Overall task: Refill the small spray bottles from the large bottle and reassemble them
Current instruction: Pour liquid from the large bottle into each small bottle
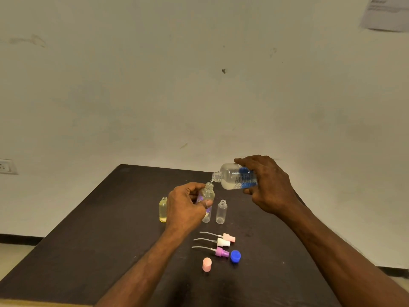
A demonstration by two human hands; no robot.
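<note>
My right hand (269,185) grips the large clear bottle (234,176) with a blue label, tipped on its side with its open neck pointing left and down. Its mouth sits just above the neck of a small clear spray bottle (208,193) with a purple mark, which my left hand (186,206) holds tilted above the table. A thin stream runs between the two necks. A small yellow bottle (163,209) stands open to the left. An empty small clear bottle (221,212) stands open to the right.
On the dark table (88,240) nearer to me lie three spray heads with dip tubes: light pink (228,237), white (222,242) and purple-pink (221,251). A blue cap (235,256) and a pink cap (207,264) sit beside them. A pale wall is behind.
</note>
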